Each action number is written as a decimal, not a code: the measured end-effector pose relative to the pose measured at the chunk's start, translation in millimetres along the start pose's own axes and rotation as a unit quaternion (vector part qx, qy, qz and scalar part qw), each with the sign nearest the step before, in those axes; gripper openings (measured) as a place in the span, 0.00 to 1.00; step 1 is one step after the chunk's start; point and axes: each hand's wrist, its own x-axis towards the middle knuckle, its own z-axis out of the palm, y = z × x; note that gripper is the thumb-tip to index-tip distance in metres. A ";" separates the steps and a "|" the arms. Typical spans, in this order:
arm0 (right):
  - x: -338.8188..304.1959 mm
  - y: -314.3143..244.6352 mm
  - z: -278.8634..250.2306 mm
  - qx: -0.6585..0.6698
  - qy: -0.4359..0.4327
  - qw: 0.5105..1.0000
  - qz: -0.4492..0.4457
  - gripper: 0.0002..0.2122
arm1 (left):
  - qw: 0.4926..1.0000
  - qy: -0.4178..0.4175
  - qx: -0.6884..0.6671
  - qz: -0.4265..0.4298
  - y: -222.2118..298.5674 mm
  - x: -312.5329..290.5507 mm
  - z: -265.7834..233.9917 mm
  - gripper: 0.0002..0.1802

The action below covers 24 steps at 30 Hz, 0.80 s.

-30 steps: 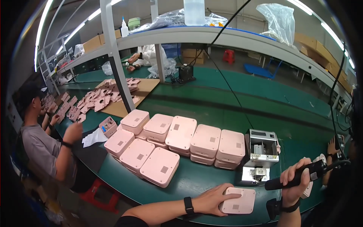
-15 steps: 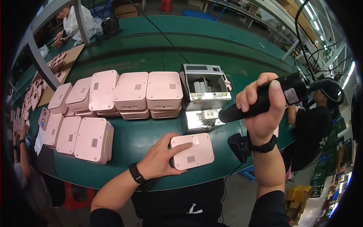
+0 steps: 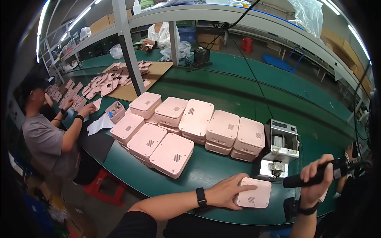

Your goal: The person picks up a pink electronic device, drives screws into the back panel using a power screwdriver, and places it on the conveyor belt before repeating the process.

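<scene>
A pink plastic box housing (image 3: 258, 195), with a vent grid and corner holes on its upper face, lies on the green table near its front edge. Fingers and thumb of my left hand (image 3: 227, 191) wrap round the housing's left side. To its right, my right hand (image 3: 318, 183) grips a black electric screwdriver (image 3: 294, 181) with a cord at its rear. The screwdriver is held roughly level, apart from the housing, its front end pointing left; no bit can be made out. Just behind the housing stands a screw feeder (image 3: 279, 148) with an open top.
Stacked pink housings (image 3: 172, 155) spread across the table on my left. A small pink tray (image 3: 116, 112) holds small parts beside white paper (image 3: 99, 124). Loose pink panels (image 3: 109, 82) lie on cardboard. A co-worker (image 3: 51, 135) handles pink pieces at far left; a metal post (image 3: 129, 47) rises behind.
My view has swung left, so the table's things appear farther right and the left co-worker shows more fully. My left hand stays on the housing; my right still holds the screwdriver.
</scene>
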 end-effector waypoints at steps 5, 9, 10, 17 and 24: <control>-7.5 -17.2 -6.5 0.000 -0.013 0.998 -0.059 0.14 | 1.000 0.011 -0.004 0.005 -5.3 0.7 -2.2 0.46; -11.7 -23.1 -7.4 -0.020 0.003 0.997 -0.077 0.15 | 1.000 0.001 0.004 0.002 -6.4 4.5 -4.6 0.46; -13.4 -22.9 -7.1 -0.021 0.004 0.997 -0.075 0.15 | 1.000 0.002 0.000 -0.001 -6.3 3.0 -3.8 0.47; -18.4 -19.7 -4.5 -0.026 -0.017 0.998 -0.055 0.18 | 1.000 -0.003 -0.010 -0.002 -9.4 4.0 -2.2 0.48; -24.3 -20.0 -0.6 -0.022 -0.041 0.998 -0.041 0.19 | 1.000 0.003 -0.002 -0.003 -5.4 -1.3 -1.9 0.48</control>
